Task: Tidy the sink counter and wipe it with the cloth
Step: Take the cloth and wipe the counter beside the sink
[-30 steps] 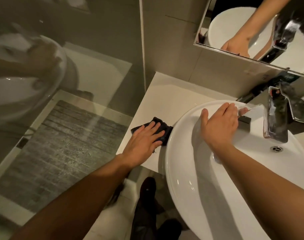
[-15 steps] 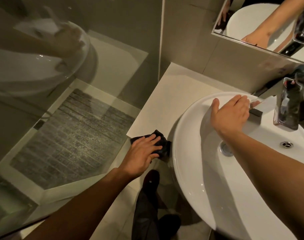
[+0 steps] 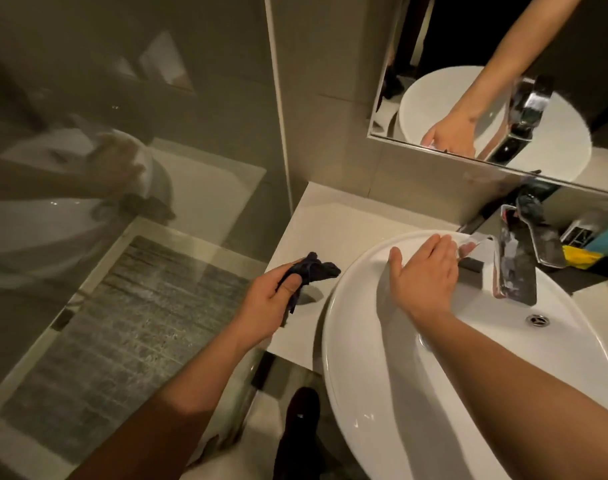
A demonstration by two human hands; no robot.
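A dark crumpled cloth (image 3: 315, 269) is pinched in my left hand (image 3: 271, 299) and hangs just above the white counter (image 3: 325, 223), left of the basin. My right hand (image 3: 424, 271) lies flat, fingers together, on the far inner rim of the white round basin (image 3: 382, 410). Its fingertips rest beside a small pale wrapper (image 3: 474, 242) at the rim. The counter strip to the left of the basin is bare and casts the cloth's shadow.
A chrome tap (image 3: 514, 268) stands over the basin, with the drain (image 3: 537, 319) below it. Yellow, teal and black items (image 3: 583, 258) sit on the counter at the right. A mirror (image 3: 503, 98) hangs on the wall; a glass shower screen (image 3: 122, 168) stands left.
My left hand has gone from pressing the cloth flat on the counter edge to gripping it and lifting it off the surface. My right hand has stayed on the basin rim.
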